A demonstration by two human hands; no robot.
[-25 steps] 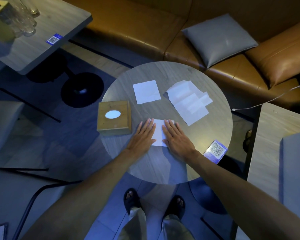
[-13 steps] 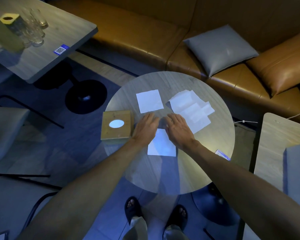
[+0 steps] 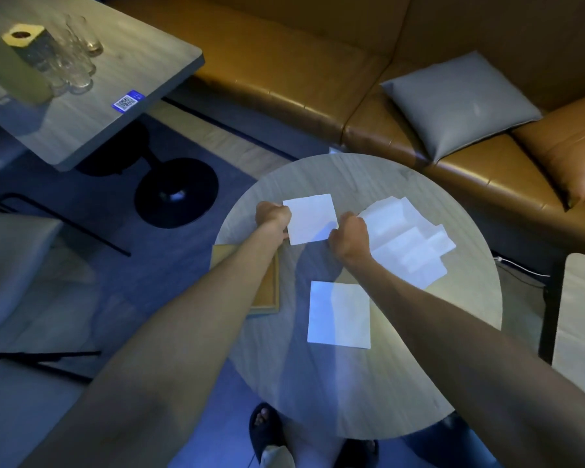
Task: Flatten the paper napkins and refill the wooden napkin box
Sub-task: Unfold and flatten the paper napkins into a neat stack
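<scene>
A flat white napkin [image 3: 310,217] lies at the far side of the round table [image 3: 368,400]. My left hand [image 3: 272,216] grips its left edge and my right hand [image 3: 348,236] grips its right lower corner. Another flattened napkin [image 3: 339,314] lies nearer to me, untouched. A loose pile of crumpled napkins [image 3: 409,241] sits to the right of my right hand. The wooden napkin box [image 3: 267,292] stands at the table's left edge, mostly hidden under my left forearm.
A brown leather sofa [image 3: 284,72] with a grey cushion [image 3: 456,103] runs behind the table. A second table [image 3: 115,79] at far left carries glasses [image 3: 71,59] and a QR sticker. Another tabletop [image 3: 581,315] stands to the right. A chair [image 3: 11,271] is at left.
Both hands left the near napkin, which stays flat on the table, and reached forward to take hold of the far napkin's edges. The camera moved closer.
</scene>
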